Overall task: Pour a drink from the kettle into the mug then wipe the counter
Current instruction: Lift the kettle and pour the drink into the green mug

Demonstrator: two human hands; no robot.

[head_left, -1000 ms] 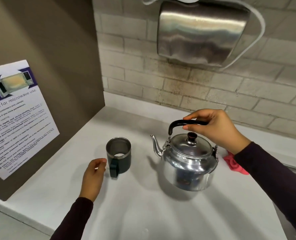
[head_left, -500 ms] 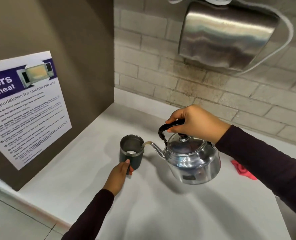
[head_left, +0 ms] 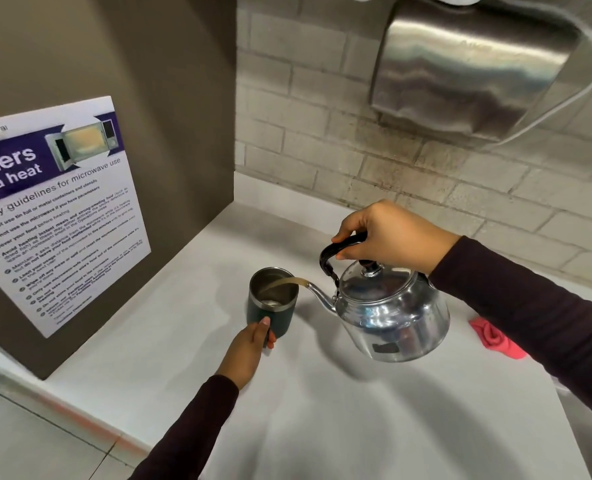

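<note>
Right hand [head_left: 388,233] clenched on tilted kettle [head_left: 391,313], left hand [head_left: 249,344] gripping mug [head_left: 272,303]; best poured slowly, spout kept over rim.

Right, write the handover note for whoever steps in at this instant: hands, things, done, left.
Right hand: gripping the kettle by its black handle, kettle lifted and tipped left.
Left hand: steadying the mug at its near side; mug upright on the counter.
A brown stream runs from the spout into the mug; the mug looks only shallowly filled.
Red cloth: on the counter to the right, behind the right sleeve, untouched.
Done: kettle picked up, pour started.
Left: finish pouring, set the kettle down, wipe the counter with the cloth.
</note>
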